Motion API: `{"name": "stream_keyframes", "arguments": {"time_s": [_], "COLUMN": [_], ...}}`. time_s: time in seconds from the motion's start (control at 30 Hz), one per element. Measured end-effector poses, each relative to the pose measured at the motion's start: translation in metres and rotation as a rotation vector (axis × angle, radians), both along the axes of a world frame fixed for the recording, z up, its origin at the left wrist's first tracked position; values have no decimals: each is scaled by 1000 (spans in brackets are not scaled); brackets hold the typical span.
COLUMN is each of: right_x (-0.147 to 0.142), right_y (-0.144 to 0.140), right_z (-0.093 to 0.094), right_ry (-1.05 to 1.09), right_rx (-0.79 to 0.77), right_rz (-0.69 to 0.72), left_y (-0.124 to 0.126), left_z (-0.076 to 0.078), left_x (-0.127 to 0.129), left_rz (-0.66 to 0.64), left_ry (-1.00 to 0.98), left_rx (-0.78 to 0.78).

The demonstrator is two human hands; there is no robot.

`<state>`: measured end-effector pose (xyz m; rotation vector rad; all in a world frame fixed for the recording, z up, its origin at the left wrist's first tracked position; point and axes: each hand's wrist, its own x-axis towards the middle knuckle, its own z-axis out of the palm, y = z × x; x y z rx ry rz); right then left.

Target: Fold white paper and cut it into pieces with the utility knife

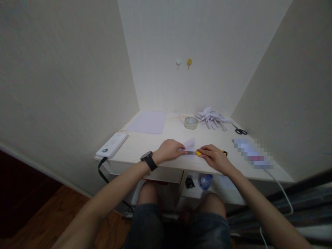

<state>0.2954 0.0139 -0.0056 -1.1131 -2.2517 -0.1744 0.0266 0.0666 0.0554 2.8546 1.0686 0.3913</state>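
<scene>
My right hand (214, 158) is closed around a yellow and black utility knife (199, 153), whose metal blade points left. A small piece of white paper (190, 143), with one part standing up, lies at the blade just behind the desk's front edge. My left hand (169, 150), with a black watch on the wrist, pinches the paper's left side near the blade tip. Whether its fingers also touch the blade, I cannot tell. The knife's middle is hidden by my right hand.
On the white desk (145, 145) are sheets of paper (149, 121), a tape roll (191, 123), a pile of folded paper pieces (211, 117), black-handled scissors (241, 131), a white power bank (112, 145) with a black cable and a blurred phone-like device (251, 154). Walls enclose three sides.
</scene>
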Motion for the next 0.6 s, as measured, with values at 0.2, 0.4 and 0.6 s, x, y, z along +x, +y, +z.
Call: {"name": "stream_keyframes", "arguments": {"time_s": [0.2,0.4,0.6], "right_x": [0,-1,4], "right_y": [0,-1,-1], "right_z": [-1,-1,-2], "right_ry": [17,18,159], "right_rx": [5,26,190], "right_rz": [-16,-15,-255], "left_y": [-3,7,18], "left_z": [7,13,10], "left_x": [-4,-14,-24], "left_rz": [167,300,387], "left_ry": [-179,-386,-702], "left_rx": [97,-65,-177]}}
